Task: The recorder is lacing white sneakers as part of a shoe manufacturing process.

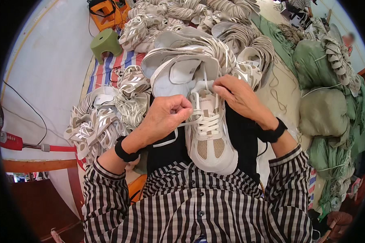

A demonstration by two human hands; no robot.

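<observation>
A white and beige sneaker upper (211,150) with a mesh toe lies across my lap, its toe pointing toward me. White shoelace (209,125) crosses its front in several rows, and one length rises past the tongue (207,103). My left hand (166,115) is closed in a pinch on the lace at the left eyelet edge; a loose length trails below it over my dark-clad leg. At the upper right of the opening, my right hand (239,97) pinches by the top eyelets, apparently on the lace; its fingertips partly hide the spot.
Nested stacks of similar uppers (178,73) stand just beyond the sneaker. More laced uppers (101,121) are piled at left on a striped sheet (109,73), near a green stool (105,43). Stuffed green sacks (322,109) line the right. A red pole (61,148) juts in at left.
</observation>
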